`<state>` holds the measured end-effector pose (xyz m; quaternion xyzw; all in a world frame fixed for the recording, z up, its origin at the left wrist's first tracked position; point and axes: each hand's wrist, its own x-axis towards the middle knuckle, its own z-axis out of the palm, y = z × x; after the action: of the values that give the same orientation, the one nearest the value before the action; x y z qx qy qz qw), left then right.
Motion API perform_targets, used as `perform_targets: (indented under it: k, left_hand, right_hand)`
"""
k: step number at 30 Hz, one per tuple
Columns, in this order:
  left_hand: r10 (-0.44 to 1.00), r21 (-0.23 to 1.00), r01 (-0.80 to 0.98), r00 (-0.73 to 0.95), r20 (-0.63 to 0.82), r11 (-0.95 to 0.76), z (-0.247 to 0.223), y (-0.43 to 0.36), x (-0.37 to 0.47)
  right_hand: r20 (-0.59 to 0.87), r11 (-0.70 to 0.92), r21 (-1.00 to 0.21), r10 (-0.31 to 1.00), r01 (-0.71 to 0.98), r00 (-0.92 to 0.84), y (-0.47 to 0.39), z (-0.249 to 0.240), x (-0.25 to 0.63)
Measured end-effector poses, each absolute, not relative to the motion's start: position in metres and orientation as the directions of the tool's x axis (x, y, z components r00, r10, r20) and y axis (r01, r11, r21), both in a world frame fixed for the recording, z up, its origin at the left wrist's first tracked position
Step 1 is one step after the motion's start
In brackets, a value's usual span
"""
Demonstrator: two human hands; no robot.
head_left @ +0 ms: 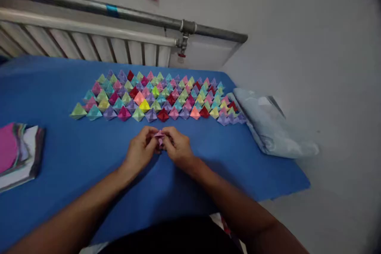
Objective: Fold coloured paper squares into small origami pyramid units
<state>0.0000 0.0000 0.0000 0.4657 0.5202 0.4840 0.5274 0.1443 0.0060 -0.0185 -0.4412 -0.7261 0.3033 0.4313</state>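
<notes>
A small pink folded paper point(160, 135) is pinched between my two hands, above the blue tabletop point(125, 190). My left hand point(142, 147) grips its left side with thumb and fingers. On its right side, my right hand point(177, 145) holds it the same way. The fingertips cover much of the paper, so its exact shape is hard to tell. Just beyond my hands stand rows of folded paper pieces point(151, 115) in many colours, set close together.
At the left edge lies a stack of coloured paper sheets point(8, 147) on a book-like pile. A folded pale grey-blue cloth point(264, 127) rests at the right. Behind the table are a white radiator point(89, 47) and a metal pipe point(143, 16).
</notes>
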Motion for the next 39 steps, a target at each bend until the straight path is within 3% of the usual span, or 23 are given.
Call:
perform_targets:
  k: [8,12,14,16,19,22,32,39]
  left_hand:
    - [0.959,0.899,-0.335,0.076,-0.273,0.283,0.011,0.005,-0.013]
    - [0.942,0.856,-0.392,0.121,-0.314,0.336,0.011,0.007,-0.018]
    - [0.940,0.861,-0.375,0.123,-0.320,0.342,0.010,0.007,-0.020]
    - [0.944,0.877,-0.347,0.125,-0.306,0.331,0.008,0.008,-0.021]
    - [0.956,0.911,-0.292,0.127,-0.264,0.290,0.008,0.007,-0.021]
    - [0.962,0.937,-0.236,0.149,-0.227,0.258,0.008,0.007,-0.021]
    - [0.943,0.946,-0.136,0.198,-0.266,0.295,0.013,0.004,-0.017]
    - [0.883,0.938,-0.017,0.344,-0.319,0.346,0.011,0.002,-0.022]
  right_hand:
    - [0.453,0.529,-0.769,0.847,0.359,-0.276,0.007,-0.015,0.150]
    - [0.545,0.654,-0.642,0.756,0.400,-0.363,0.006,-0.012,0.153]
    - [0.536,0.669,-0.637,0.741,0.383,-0.404,0.005,-0.011,0.154]
    - [0.435,0.546,-0.766,0.829,0.339,-0.352,0.005,-0.010,0.153]
    - [0.072,0.112,-0.979,0.973,0.172,-0.221,0.006,-0.005,0.150]
    - [-0.196,-0.181,-0.980,0.944,0.082,-0.265,0.008,0.001,0.148]
    - [-0.137,-0.149,-0.988,0.957,-0.028,-0.256,0.007,-0.003,0.145]
    - [-0.160,-0.168,-0.986,0.951,-0.009,-0.263,0.006,0.005,0.146]
